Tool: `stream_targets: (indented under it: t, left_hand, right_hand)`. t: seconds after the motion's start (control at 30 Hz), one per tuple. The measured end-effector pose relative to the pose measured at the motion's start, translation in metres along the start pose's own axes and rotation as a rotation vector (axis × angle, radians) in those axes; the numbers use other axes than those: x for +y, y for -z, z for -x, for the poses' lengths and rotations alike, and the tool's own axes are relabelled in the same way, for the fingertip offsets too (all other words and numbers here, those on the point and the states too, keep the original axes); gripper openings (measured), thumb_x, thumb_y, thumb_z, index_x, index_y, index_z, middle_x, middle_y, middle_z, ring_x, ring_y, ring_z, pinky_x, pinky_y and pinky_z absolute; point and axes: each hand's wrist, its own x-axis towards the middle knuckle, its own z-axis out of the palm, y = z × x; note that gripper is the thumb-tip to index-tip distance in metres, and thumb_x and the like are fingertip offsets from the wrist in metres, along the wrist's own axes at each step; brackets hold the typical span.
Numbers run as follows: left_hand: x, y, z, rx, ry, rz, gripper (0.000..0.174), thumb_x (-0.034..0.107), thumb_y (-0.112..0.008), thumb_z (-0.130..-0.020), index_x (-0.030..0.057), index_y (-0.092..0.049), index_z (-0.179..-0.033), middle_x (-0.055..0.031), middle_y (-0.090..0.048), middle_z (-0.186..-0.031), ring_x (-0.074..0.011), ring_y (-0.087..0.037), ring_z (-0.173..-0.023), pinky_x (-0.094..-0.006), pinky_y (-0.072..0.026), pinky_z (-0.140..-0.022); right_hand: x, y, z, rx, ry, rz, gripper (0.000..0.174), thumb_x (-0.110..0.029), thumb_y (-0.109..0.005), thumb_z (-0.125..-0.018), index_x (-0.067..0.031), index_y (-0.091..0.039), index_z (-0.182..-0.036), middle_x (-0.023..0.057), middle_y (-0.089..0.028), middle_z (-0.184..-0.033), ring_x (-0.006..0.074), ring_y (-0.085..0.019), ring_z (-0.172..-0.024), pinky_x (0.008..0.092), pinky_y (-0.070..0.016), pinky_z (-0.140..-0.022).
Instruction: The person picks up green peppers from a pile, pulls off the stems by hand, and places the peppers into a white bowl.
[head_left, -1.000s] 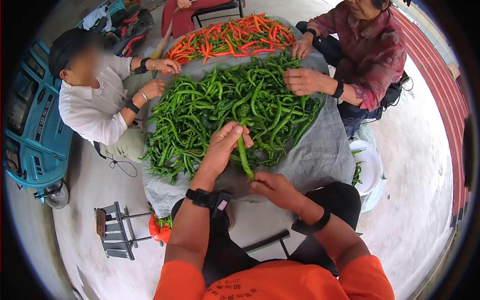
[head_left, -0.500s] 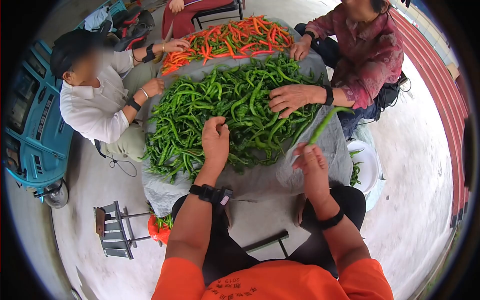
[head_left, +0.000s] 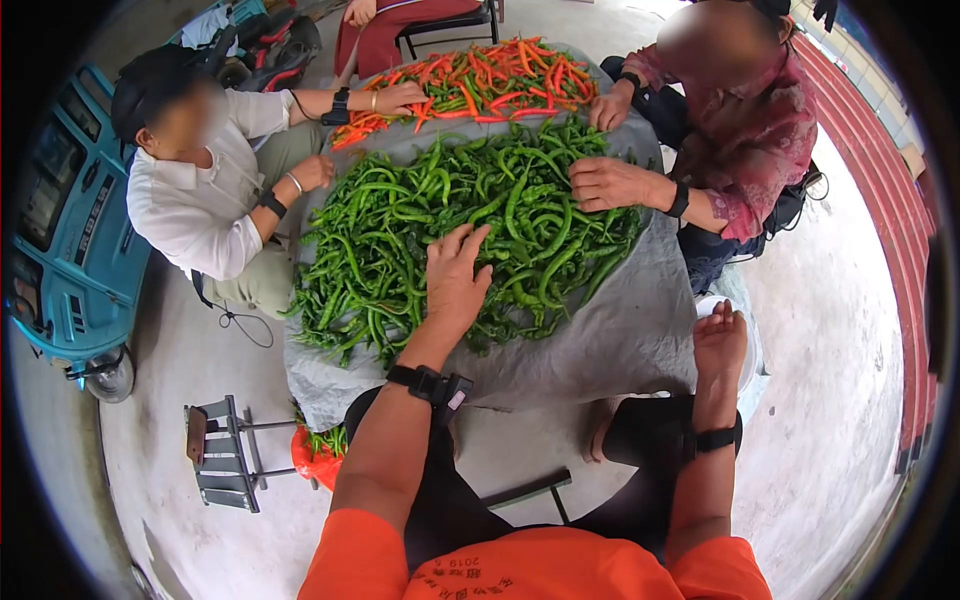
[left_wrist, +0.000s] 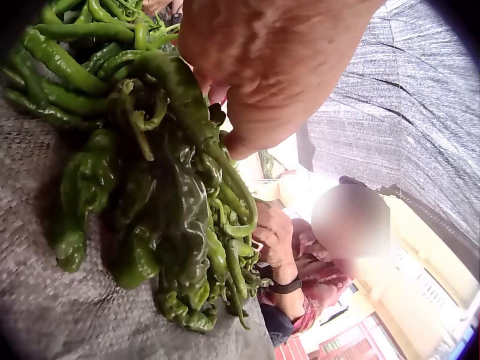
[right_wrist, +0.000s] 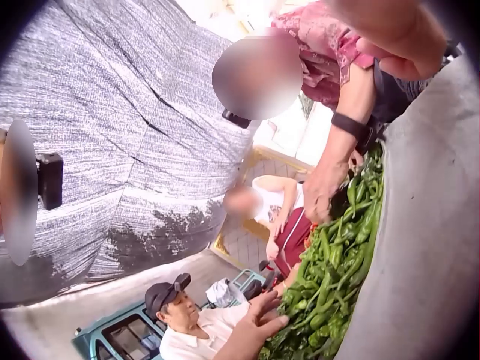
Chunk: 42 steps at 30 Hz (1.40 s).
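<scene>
Left hand (head_left: 458, 280) open, fingers spread, green peppers (head_left: 370, 255) heaped beneath | right hand (head_left: 720, 345) relaxed, seemingly unloaded, white basin (head_left: 707, 303) by it | risk: neighbouring peppers dragged out by tangled stems

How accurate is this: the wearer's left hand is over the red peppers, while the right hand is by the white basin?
Wrong pile: the head view shows the left hand over the green peppers. The right hand is by the white basin.
</scene>
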Motion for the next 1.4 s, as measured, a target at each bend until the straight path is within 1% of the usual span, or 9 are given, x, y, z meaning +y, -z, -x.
stream_targets:
  t: [0.1, 0.2, 0.37, 0.53, 0.67, 0.9, 1.1, 1.33, 1.4]
  left_hand:
    - [-0.006, -0.006, 0.0, 0.002, 0.049, -0.017, 0.055, 0.009, -0.07, -0.08, 0.0129, -0.052, -0.132, -0.0105, -0.051, -0.127, -0.0338, -0.046, -0.111, -0.0437, -0.0408, -0.097]
    - [-0.009, -0.009, -0.001, -0.042, 0.127, -0.05, 0.054, 0.012, -0.07, -0.081, 0.0133, -0.052, -0.131, -0.0099, -0.054, -0.118, -0.0326, -0.049, -0.107, -0.0442, -0.0419, -0.092]
    - [-0.006, -0.007, 0.001, -0.067, 0.123, -0.065, 0.042, 0.016, -0.07, -0.081, 0.011, -0.059, -0.121, -0.0097, -0.057, -0.101, -0.0315, -0.052, -0.098, -0.0436, -0.0428, -0.086]
    - [-0.008, -0.002, 0.003, -0.135, 0.066, 0.073, 0.024, 0.012, -0.068, -0.083, 0.0065, -0.065, -0.106, -0.0103, -0.057, -0.093, -0.0306, -0.053, -0.094, -0.0412, -0.0441, -0.084]
    - [-0.002, 0.006, 0.007, -0.213, -0.017, 0.172, 0.021, 0.01, -0.066, -0.084, 0.0088, -0.066, -0.105, -0.0093, -0.057, -0.095, -0.0298, -0.053, -0.096, -0.0405, -0.0447, -0.083]
    - [-0.008, 0.007, 0.01, -0.125, 0.041, -0.045, 0.019, 0.013, -0.067, -0.084, 0.0106, -0.064, -0.103, -0.01, -0.058, -0.094, -0.0326, -0.057, -0.093, -0.0411, -0.0451, -0.082]
    - [-0.019, 0.013, 0.009, -0.048, -0.003, 0.114, 0.02, 0.01, -0.07, -0.082, 0.0072, -0.064, -0.101, -0.0122, -0.058, -0.09, -0.0335, -0.057, -0.088, -0.0405, -0.0466, -0.077]
    - [-0.053, 0.04, 0.012, 0.246, 0.144, 0.077, 0.02, 0.006, -0.07, -0.081, 0.0025, -0.063, -0.099, -0.0151, -0.064, -0.094, -0.0333, -0.061, -0.083, -0.041, -0.0477, -0.073]
    - [-0.062, 0.048, 0.017, 0.247, 0.246, 0.066, 0.019, 0.007, -0.07, -0.082, 0.0009, -0.062, -0.098, -0.0189, -0.063, -0.095, -0.0393, -0.06, -0.086, -0.046, -0.0474, -0.075]
  right_hand:
    - [-0.014, 0.006, -0.01, 0.239, -0.116, -0.122, 0.047, -0.04, -0.047, -0.098, -0.0021, -0.042, -0.126, 0.0098, -0.062, -0.115, 0.0143, -0.06, -0.078, 0.0347, -0.0508, -0.076]
    - [-0.006, 0.015, -0.011, 0.118, -0.123, 0.032, 0.048, -0.039, -0.047, -0.099, -0.0023, -0.042, -0.129, 0.008, -0.062, -0.114, 0.0136, -0.06, -0.079, 0.0344, -0.0508, -0.076]
    - [0.021, -0.005, 0.007, -0.062, -0.173, 0.171, 0.021, -0.026, -0.05, -0.099, -0.0088, -0.057, -0.109, -0.0003, -0.065, -0.099, 0.0097, -0.059, -0.077, 0.0287, -0.0504, -0.073]
    - [0.03, -0.032, 0.023, -0.129, -0.136, 0.243, 0.02, -0.023, -0.053, -0.098, -0.0094, -0.058, -0.112, -0.0019, -0.066, -0.093, 0.0091, -0.058, -0.072, 0.0264, -0.0499, -0.068]
    - [0.044, -0.042, 0.029, -0.193, -0.167, 0.267, 0.022, -0.022, -0.055, -0.096, -0.009, -0.058, -0.114, -0.0019, -0.065, -0.091, 0.0092, -0.058, -0.071, 0.0258, -0.0492, -0.066]
    - [0.066, -0.066, 0.05, -0.253, -0.256, 0.341, 0.017, -0.021, -0.056, -0.096, -0.0107, -0.059, -0.109, -0.0037, -0.065, -0.087, 0.0081, -0.059, -0.069, 0.0259, -0.0494, -0.066]
    - [0.073, -0.075, 0.056, -0.285, -0.284, 0.368, 0.021, -0.022, -0.058, -0.094, -0.0086, -0.059, -0.11, -0.0013, -0.064, -0.089, 0.0095, -0.057, -0.071, 0.0264, -0.049, -0.068]
    - [0.079, -0.085, 0.064, -0.294, -0.325, 0.385, 0.02, -0.022, -0.057, -0.095, -0.0089, -0.06, -0.11, -0.0024, -0.064, -0.089, 0.0084, -0.056, -0.071, 0.0265, -0.0492, -0.068]
    - [0.08, -0.086, 0.066, -0.295, -0.334, 0.39, 0.019, -0.022, -0.057, -0.095, -0.009, -0.06, -0.109, -0.0028, -0.064, -0.089, 0.0081, -0.056, -0.07, 0.0264, -0.0496, -0.068]
